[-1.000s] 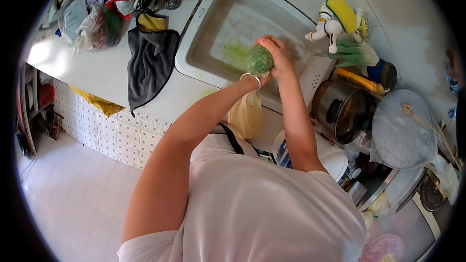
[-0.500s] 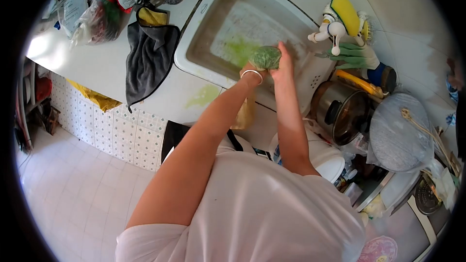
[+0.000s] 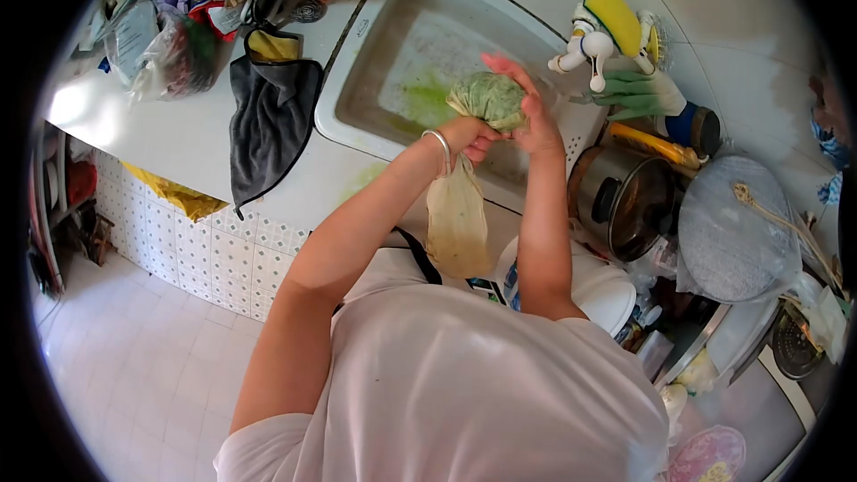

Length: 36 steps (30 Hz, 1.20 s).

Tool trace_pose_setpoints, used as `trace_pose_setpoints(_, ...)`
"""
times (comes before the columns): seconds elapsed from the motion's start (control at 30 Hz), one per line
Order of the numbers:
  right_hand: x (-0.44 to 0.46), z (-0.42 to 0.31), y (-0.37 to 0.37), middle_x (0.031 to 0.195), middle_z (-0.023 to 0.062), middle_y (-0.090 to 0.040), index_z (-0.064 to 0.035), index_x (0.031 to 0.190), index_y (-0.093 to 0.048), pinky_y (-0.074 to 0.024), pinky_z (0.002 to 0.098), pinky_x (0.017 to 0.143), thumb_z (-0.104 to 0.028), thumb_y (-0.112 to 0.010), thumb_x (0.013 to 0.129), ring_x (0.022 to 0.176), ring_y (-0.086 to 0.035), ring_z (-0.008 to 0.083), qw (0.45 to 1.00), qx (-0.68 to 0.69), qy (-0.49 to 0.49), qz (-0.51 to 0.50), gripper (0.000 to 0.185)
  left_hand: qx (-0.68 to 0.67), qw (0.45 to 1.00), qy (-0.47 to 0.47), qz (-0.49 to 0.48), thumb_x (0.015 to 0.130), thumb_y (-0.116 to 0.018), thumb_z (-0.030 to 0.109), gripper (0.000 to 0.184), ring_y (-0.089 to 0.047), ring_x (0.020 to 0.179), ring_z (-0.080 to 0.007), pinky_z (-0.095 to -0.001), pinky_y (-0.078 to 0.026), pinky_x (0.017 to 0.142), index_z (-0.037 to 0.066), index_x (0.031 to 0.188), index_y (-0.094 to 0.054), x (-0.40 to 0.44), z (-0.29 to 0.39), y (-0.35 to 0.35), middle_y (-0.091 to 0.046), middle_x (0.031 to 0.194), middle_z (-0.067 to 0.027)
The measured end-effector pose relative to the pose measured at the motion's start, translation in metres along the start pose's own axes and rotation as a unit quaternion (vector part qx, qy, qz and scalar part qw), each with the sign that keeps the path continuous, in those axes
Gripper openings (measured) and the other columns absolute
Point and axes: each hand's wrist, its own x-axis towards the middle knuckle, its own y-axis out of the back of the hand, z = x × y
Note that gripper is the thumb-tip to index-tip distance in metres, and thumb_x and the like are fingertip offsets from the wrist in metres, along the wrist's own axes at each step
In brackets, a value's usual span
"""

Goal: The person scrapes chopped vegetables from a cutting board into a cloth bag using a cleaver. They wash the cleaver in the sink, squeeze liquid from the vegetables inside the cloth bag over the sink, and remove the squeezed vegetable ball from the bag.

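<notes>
A pale cloth straining bag [image 3: 491, 100], bulging with green pulp, is held over the near side of the sink. My left hand [image 3: 470, 136], with a silver bangle at the wrist, is closed around the bag's twisted neck. The loose tail of the cloth hangs below that fist toward my shirt. My right hand [image 3: 539, 116] cups the bulge from the right, its fingers curving along the far side and partly hidden. Green liquid lies on the floor of the sink [image 3: 344, 94] beneath the bag.
A grey towel [image 3: 272, 125] drapes over the counter edge at left. Right of the sink are a white tap [image 3: 596, 49] with a yellow sponge [image 3: 614, 13], green gloves [image 3: 638, 94], and a lidded steel pot [image 3: 616, 201]. Bagged items [image 3: 174, 49] crowd the back left.
Both hands and the bag have come slightly nearer my body. The right fingers have shifted around the bulge, and more of the hanging cloth tail shows.
</notes>
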Motion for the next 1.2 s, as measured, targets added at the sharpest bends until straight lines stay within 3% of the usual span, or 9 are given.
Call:
trace_pose_setpoints(0.13, 0.006, -0.007, -0.016, 0.125, 0.0098, -0.051, -0.0064, 0.103, -0.057, -0.0422, 0.0313, 0.092, -0.023, -0.072, 0.076, 0.109, -0.051, 0.0183, 0.995, -0.092, 0.0, -0.03, 0.035, 0.063, 0.997, -0.006, 0.032, 0.085, -0.053, 0.015, 0.014, -0.027, 0.042, -0.0101, -0.0258, -0.023, 0.042, 0.008, 0.095, -0.06, -0.003, 0.003, -0.008, -0.035, 0.053, 0.0019)
trace_pose_setpoints(0.23, 0.011, 0.005, -0.032, 0.115, 0.0105, -0.057, -0.006, 0.092, -0.058, -0.046, 0.0299, 0.085, -0.015, -0.07, 0.075, 0.099, -0.055, 0.0175, 0.991, -0.096, -0.01, 0.096, 0.023, 0.121, 0.969, -0.066, 0.207, 0.085, -0.055, 0.018, 0.021, -0.045, 0.046, -0.0188, -0.0325, -0.036, 0.047, 0.006, 0.102, -0.059, 0.026, -0.015, -0.005, -0.05, 0.058, -0.0052)
trace_pose_setpoints(0.3, 0.017, 0.014, -0.034, 0.101, 0.0115, -0.063, -0.005, 0.088, -0.057, -0.0495, 0.0303, 0.077, -0.016, -0.066, 0.079, 0.087, -0.058, 0.017, 0.978, -0.126, 0.051, 0.159, 0.017, 0.344, 0.788, -0.33, 0.389, 0.08, -0.055, 0.021, 0.024, -0.062, 0.071, -0.0344, -0.0433, -0.048, 0.065, 0.005, 0.097, -0.063, 0.031, -0.028, -0.007, -0.064, 0.079, -0.019)
trace_pose_setpoints(0.4, 0.018, 0.014, -0.04, 0.093, 0.0128, -0.064, -0.0042, 0.084, -0.056, -0.0514, 0.0327, 0.073, -0.017, -0.062, 0.083, 0.082, -0.059, 0.0185, 0.973, -0.001, 0.062, 0.222, 0.014, 0.384, 0.781, -0.256, 0.421, 0.079, -0.054, 0.022, 0.029, -0.06, 0.093, -0.0401, -0.0471, -0.047, 0.083, 0.007, 0.102, -0.062, 0.024, -0.024, -0.017, -0.064, 0.096, -0.0238)
trace_pose_setpoints(0.5, 0.021, 0.028, -0.031, 0.09, 0.0138, -0.063, -0.0049, 0.077, -0.054, -0.0524, 0.0357, 0.071, -0.023, -0.058, 0.087, 0.077, -0.059, 0.0208, 0.959, 0.079, 0.09, 0.255, 0.021, 0.389, 0.75, -0.272, 0.461, 0.079, -0.056, 0.023, 0.027, -0.062, 0.09, -0.0383, -0.046, -0.048, 0.08, 0.008, 0.099, -0.063, 0.016, -0.019, -0.025, -0.065, 0.093, -0.0219)
trace_pose_setpoints(0.8, 0.027, 0.066, 0.009, 0.087, 0.0121, -0.063, -0.0123, 0.071, -0.051, -0.0472, 0.0435, 0.084, -0.031, -0.048, 0.092, 0.084, -0.059, 0.0259, 0.882, 0.298, -0.021, 0.366, 0.028, 0.569, 0.687, -0.122, 0.435, 0.076, -0.062, 0.024, 0.033, -0.064, 0.092, -0.0336, -0.0426, -0.05, 0.081, 0.005, 0.103, -0.062, 0.029, -0.012, 0.014, -0.066, 0.097, -0.0182)
trace_pose_setpoints(1.03, 0.018, 0.044, 0.01, 0.101, 0.0078, -0.061, -0.0093, 0.089, -0.059, -0.0437, 0.0425, 0.09, -0.042, -0.045, 0.095, 0.097, -0.057, 0.0226, 0.881, 0.236, -0.158, 0.378, 0.036, 0.511, 0.689, -0.089, 0.507, 0.078, -0.059, 0.02, 0.029, -0.062, 0.099, -0.0326, -0.041, -0.049, 0.085, 0.006, 0.103, -0.06, 0.018, 0.007, 0.016, -0.065, 0.103, -0.0167)
trace_pose_setpoints(1.13, 0.015, 0.027, 0.011, 0.108, 0.0064, -0.06, -0.0077, 0.106, -0.058, -0.0424, 0.0423, 0.092, -0.05, -0.044, 0.093, 0.1, -0.056, 0.0216, 0.942, 0.054, -0.177, 0.281, 0.047, 0.555, 0.687, -0.147, 0.445, 0.077, -0.062, 0.021, 0.027, -0.061, 0.099, -0.036, -0.0433, -0.048, 0.085, 0.003, 0.096, -0.059, 0.008, 0.018, 0.026, -0.065, 0.101, -0.0201)
trace_pose_setpoints(1.2, 0.017, 0.023, 0.02, 0.126, 0.0149, -0.054, -0.0056, 0.123, -0.051, -0.0383, 0.0464, 0.1, -0.058, -0.039, 0.091, 0.117, -0.05, 0.0332, 0.961, 0.091, -0.188, 0.183, 0.062, 0.602, 0.725, -0.211, 0.259, 0.079, -0.066, 0.021, 0.019, -0.064, 0.071, -0.0291, -0.0374, -0.05, 0.064, 0.006, 0.087, -0.059, 0.003, 0.027, 0.028, -0.065, 0.078, -0.0149)
